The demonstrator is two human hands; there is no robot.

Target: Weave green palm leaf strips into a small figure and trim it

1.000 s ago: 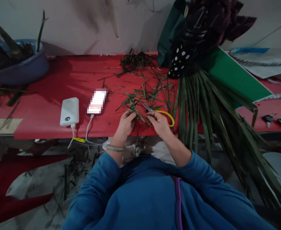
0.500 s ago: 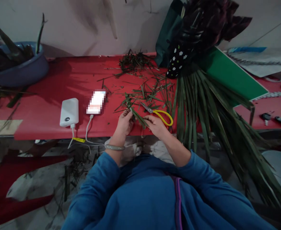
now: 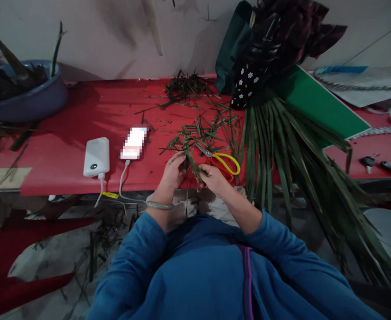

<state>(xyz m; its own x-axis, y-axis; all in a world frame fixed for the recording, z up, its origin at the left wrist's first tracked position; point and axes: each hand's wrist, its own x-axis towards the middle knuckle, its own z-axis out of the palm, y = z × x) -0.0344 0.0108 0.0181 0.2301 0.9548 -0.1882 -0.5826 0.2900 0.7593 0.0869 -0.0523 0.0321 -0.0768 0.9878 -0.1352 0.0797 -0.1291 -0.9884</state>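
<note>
Near the front edge of the red-covered table point(image 3: 109, 100), my left hand point(image 3: 174, 171) is closed on a woven piece of green palm leaf point(image 3: 190, 156). A small knotted part of the piece sticks up beyond my fingers. My right hand point(image 3: 213, 178) pinches the trailing strips at its lower right end. One thin strip hangs below my left hand. Just beyond my right hand lie scissors point(image 3: 227, 163) with yellow handles, their blades pointing to the upper left. Cut leaf scraps point(image 3: 204, 129) are scattered behind the piece.
A white power bank point(image 3: 96, 155) and a phone point(image 3: 133, 143) lie at left with cables. A purple basin point(image 3: 53, 93) stands at far left. Long palm leaves point(image 3: 269, 146) overhang the table at right beside a green board point(image 3: 329, 109). A leaf heap point(image 3: 185, 89) lies near the wall.
The woven leaf piece has turned more upright, its knotted end shifting right and away from me. My right hand has moved slightly down and toward me.
</note>
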